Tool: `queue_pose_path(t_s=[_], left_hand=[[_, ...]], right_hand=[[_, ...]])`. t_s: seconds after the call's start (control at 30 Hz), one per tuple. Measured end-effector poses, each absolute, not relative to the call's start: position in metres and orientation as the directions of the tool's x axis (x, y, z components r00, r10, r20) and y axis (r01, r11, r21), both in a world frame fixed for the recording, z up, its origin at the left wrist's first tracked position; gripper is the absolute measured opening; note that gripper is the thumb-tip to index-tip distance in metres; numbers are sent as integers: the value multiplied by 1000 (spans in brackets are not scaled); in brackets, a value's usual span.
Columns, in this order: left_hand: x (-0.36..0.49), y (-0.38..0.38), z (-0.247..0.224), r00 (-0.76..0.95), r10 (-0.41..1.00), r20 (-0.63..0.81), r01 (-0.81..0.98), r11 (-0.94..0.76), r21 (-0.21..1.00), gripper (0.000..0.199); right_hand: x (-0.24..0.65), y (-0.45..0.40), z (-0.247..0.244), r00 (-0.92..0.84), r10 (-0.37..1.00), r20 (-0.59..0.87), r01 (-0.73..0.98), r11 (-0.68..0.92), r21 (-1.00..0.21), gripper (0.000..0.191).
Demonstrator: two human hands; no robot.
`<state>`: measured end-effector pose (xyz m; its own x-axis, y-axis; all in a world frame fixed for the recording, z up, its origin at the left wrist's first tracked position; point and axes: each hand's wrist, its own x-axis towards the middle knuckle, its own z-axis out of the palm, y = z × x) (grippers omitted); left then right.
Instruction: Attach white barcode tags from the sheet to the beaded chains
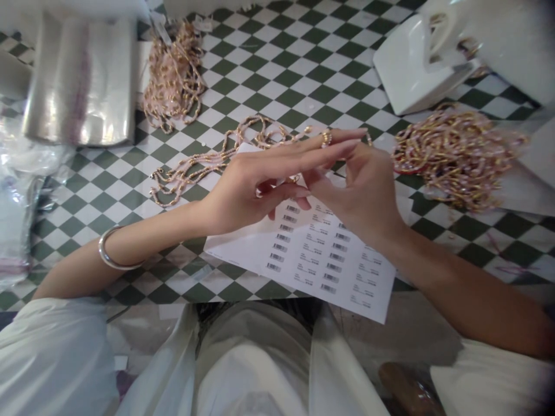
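Above a white sheet of barcode labels point(321, 254), my two hands meet at the fingers. My left hand point(264, 179) comes from the left, its upper fingers stretched toward the right hand, its lower fingers curled. Bent at the fingers, my right hand point(364, 190) touches the left fingertips; whatever sits between them is hidden or too small to name. Pink and gold beaded strands point(199, 162) lie on the table behind and left of my left hand, and some beads show just behind the fingers.
A bunch of beaded strands point(173, 81) lies at the back left, beside a stack of clear plastic bags point(80, 81). At the right is a larger pile of beaded strands point(459, 153), with a white container point(407, 69) behind it. The table point(269, 63) has a checkered cover.
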<state>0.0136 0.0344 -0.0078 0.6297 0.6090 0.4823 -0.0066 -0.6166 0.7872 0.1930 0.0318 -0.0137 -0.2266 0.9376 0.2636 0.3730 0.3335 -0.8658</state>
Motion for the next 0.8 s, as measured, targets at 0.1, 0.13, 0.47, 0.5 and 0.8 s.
queue_pose_path(t_s=[0.1,0.13,0.47,0.5,0.8], left_hand=[[14,34,-7,617,647,448,20,-582,813,49],[14,34,-6,613,657,439,23,-570,821,49],[14,32,-8,623,567,538,-94,-629,772,65],[14,32,-8,615,562,553,-110,-633,766,67],[16,28,-12,474,690,548,-199,-522,830,59]], right_hand=[[193,31,-13,-204,942,266,380,327,-866,35],[193,31,-14,-199,945,260,370,318,-873,34],[192,29,-14,-197,944,266,282,314,-907,28],[192,29,-14,-195,939,283,281,329,-901,29],[194,30,-17,-277,893,356,221,420,-880,25]])
